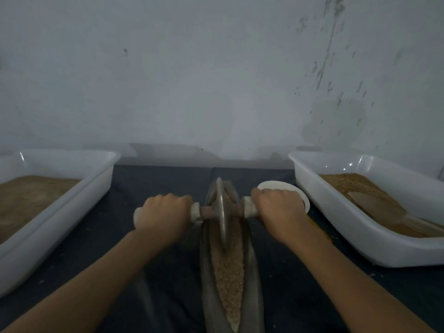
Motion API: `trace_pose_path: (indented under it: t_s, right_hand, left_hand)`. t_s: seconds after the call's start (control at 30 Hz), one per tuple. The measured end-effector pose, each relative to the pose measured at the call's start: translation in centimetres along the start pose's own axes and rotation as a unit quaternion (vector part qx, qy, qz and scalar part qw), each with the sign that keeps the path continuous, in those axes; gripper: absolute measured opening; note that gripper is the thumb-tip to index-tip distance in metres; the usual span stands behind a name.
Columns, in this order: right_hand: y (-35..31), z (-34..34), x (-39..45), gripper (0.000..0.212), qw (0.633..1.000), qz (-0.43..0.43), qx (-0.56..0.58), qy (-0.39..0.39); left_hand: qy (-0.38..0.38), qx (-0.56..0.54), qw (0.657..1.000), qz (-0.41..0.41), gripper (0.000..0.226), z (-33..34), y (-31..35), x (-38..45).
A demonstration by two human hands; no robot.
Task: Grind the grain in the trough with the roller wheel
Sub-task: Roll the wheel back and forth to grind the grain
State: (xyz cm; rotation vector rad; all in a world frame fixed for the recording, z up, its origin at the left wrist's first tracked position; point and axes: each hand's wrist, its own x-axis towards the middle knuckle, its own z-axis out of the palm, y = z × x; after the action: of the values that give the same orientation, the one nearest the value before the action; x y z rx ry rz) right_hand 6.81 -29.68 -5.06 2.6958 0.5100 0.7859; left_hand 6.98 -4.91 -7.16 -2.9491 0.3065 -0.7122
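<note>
metal roller wheel (222,212) stands in the trough (252,267) (grain-filled), left hand (165,210) and right hand (278,207) each wrapping its handles.

The work surface was a dark cloth-covered table (153,188) set against a pale wall. The metal trough (251,272) lay lengthwise at its middle, holding grain. Left of the trough, well apart, sat a white plastic tub (72,205) of fine brown material. Right of the trough sat a second white tub (336,212). Between the trough and that second tub lay a small white dish (276,185). Pale specks dotted the cloth beside the trough.
</note>
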Motion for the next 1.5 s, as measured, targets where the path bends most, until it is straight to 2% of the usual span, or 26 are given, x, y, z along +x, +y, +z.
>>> trace_pose_path:
  t_s: [0.1,0.2,0.37,0.43,0.63,0.8,0.9,1.0,1.1,1.17,1.3,1.4,1.5]
  right_hand:
    - [0.0,0.6,1.4,0.025,0.999,0.024,0.013,-0.018]
    - [-0.4,-0.5,-0.9,0.025,0.998,0.028,0.015,-0.052]
    - [-1.3,-4.0,-7.5,0.042,0.998,0.004,0.052,0.044]
    - [-1.3,-4.5,-8.5,0.045,0.998,0.004,0.049,0.047]
    - [-0.6,-1.0,-3.5,0.031,1.0,-0.005,-0.014,0.005]
    - [0.2,1.7,1.1,0.038,0.999,0.03,0.026,-0.013]
    - [-0.4,1.0,-0.5,0.039,0.999,0.038,0.024,0.016]
    - [-1.0,-0.9,-4.2,0.037,0.999,0.016,0.026,0.036]
    - [-1.4,-2.9,-8.0,0.05,0.997,0.011,0.054,0.063]
    - [-1.3,-3.2,-9.2,0.053,0.997,0.007,0.064,0.048]
    - [-0.9,-2.1,-7.6,0.053,0.999,0.007,0.049,0.022]
    - [-0.2,0.5,-3.6,0.041,0.999,0.009,0.012,0.038]
    - [0.3,1.6,0.4,0.033,0.999,0.02,-0.005,0.033]
  left_hand:
    - [0.009,0.002,1.0,-0.01,0.02,0.5,0.1,1.4]
    - [0.014,0.018,1.0,0.005,0.023,-0.6,0.5,-0.6]
    - [0.025,0.027,0.997,0.063,0.038,-3.5,0.9,-6.8]
    - [0.049,0.028,0.994,0.09,0.044,-4.3,1.0,-7.8]
    - [-0.01,0.009,1.0,0.005,0.028,-1.7,0.6,-3.5]
    - [-0.008,0.011,1.0,0.005,0.016,-0.4,0.3,1.0]
    - [-0.007,0.015,1.0,0.007,0.023,-1.1,0.6,0.6]
    - [0.009,0.034,0.999,0.024,0.03,-2.8,0.9,-2.8]
    - [0.076,0.061,0.991,0.096,0.045,-4.9,1.3,-7.2]
    - [0.104,0.048,0.987,0.113,0.049,-5.7,1.4,-8.8]
    - [0.047,0.101,0.992,0.066,0.04,-4.5,1.4,-6.1]
    - [0.003,0.049,0.998,0.024,0.028,-2.2,0.8,-1.9]
    - [-0.006,0.016,1.0,0.007,0.021,-0.4,0.2,1.4]
